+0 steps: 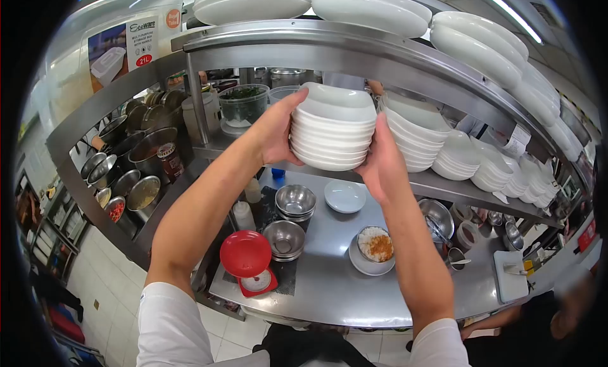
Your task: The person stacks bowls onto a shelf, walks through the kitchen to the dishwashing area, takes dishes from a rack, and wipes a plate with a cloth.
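Note:
Between my two raised hands is a stack of white bowls [332,129], several deep and upright, at the height of the metal shelf. My left hand [278,129] grips its left side, thumb near the top rim and fingers low on the side. On the right side my right hand [385,163] presses against the stack, its fingers partly hidden behind it. Just right of the held bowls, another stack of white bowls [415,129] stands on the shelf. Below, on the steel counter, a bowl of rice with orange-brown topping [376,244] sits on a white plate [362,263].
A red kitchen scale [247,256], steel mixing bowls [284,239] and a pale plate [345,196] stand on the counter [323,297]. Large white dishes [373,11] line the upper shelf. Steel pots [152,145] fill the left side. Another person [538,322] is at lower right.

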A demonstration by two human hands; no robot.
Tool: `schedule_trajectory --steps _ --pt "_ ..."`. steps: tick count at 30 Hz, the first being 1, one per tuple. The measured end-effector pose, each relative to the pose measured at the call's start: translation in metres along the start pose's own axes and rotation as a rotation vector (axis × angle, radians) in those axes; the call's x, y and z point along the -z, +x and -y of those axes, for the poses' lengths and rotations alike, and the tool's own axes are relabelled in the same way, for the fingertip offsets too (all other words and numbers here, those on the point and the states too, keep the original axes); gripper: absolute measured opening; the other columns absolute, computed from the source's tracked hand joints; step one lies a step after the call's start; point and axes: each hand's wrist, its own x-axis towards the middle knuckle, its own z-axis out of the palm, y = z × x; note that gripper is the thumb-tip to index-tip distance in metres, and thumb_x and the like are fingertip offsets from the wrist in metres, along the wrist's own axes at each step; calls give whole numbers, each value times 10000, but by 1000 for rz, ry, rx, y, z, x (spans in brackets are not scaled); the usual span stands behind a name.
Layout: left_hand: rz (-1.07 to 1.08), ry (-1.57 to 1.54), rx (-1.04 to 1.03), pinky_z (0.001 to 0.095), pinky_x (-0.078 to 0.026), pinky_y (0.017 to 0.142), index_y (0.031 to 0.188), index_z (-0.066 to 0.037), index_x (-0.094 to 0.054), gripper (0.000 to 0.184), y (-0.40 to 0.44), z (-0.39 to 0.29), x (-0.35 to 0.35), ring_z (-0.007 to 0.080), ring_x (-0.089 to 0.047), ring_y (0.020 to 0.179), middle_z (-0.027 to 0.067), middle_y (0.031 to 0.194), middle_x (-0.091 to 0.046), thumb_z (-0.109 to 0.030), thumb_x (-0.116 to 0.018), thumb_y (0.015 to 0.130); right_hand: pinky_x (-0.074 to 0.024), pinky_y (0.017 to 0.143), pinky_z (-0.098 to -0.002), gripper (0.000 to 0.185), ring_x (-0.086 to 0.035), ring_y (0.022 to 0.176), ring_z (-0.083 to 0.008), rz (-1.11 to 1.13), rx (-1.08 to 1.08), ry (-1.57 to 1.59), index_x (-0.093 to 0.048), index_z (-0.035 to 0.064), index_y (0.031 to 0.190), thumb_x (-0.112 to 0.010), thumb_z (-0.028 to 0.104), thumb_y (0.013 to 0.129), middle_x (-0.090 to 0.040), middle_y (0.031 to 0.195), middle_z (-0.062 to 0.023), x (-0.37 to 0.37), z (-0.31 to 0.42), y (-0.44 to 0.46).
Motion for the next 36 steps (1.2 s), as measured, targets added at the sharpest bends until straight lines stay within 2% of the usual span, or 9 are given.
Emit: schedule_trajectory --steps 3,4,5,8,17,20,26,31,36 --pt "26 35 -150 608 -312 961 1375 -83 -355 747 -4 14 -5 329 -424 1229 145 1381 -401 -619 -436 860 -371 1003 -357 576 -406 1257 -234 1 142 -39 -269 -16 1404 -461 294 958 -340 1424 -150 11 -20 -14" --pt "113 -71 -178 519 -361 974 1399 -89 -315 751 -1 19 0 270 -446 1217 132 1353 -429 -533 -559 844 -336 1031 -354 583 -373 1287 -227 -18 223 -214 -239 -30 1413 -480 218 944 -320 1440 -147 14 -28 -20" --pt "120 -69 -175 519 -361 974 1399 -89 -315 751 0 27 3 270 -446 1217 132 1353 -429 -533 -559 844 -300 1059 -351 600 -341 1316 -219 -41 303 -390 -210 -43 1423 -498 141 930 -301 1456 -144 18 -37 -27" --pt "-16 290 -682 340 -349 1036 1422 12 -153 908 2 56 1 249 -429 1234 184 1332 -421 -143 -749 755 -330 1024 -311 668 -300 1341 -222 -66 353 -539 -118 -32 1448 -489 18 896 -278 1471 -136 30 -62 -46" --pt "-81 363 -765 305 -350 1026 1398 90 -157 844 27 70 9 242 -432 1223 214 1328 -421 -110 -704 788 -395 906 -239 622 -380 1294 -229 -132 308 -429 -206 -9 1442 -489 1 888 -332 1447 -129 28 -72 -45" --pt "-127 399 -753 318 -418 957 1391 100 -190 751 25 70 9 229 -510 1143 198 1301 -466 -110 -654 839 -428 885 -262 495 -437 1237 -208 -162 355 -475 -378 -14 1365 -517 39 893 -400 1391 -111 32 -81 -55" --pt "-399 434 -786 359 -393 988 1393 46 -274 661 -25 93 7 270 -438 1237 199 1409 -354 -108 -629 858 -478 796 -291 337 -600 953 -163 -2 172 -636 -540 22 1212 -558 97 884 -602 1097 -107 46 -137 -124" --pt "-238 454 -928 409 -396 983 1372 30 -292 580 -85 155 -27 303 -470 1204 190 1349 -426 -161 -567 897 -503 757 -325 332 -636 844 -207 101 -212 -745 -574 20 1158 -587 202 880 -659 921 -114 77 -184 -215" --pt "277 328 -508 372 -434 931 1229 52 -440 448 -125 234 -54 247 -547 1065 176 1181 -530 -95 -580 829 -512 736 -313 332 -644 804 -187 -22 -563 -655 -593 11 1127 -588 244 891 -667 930 -111 123 -202 -284"
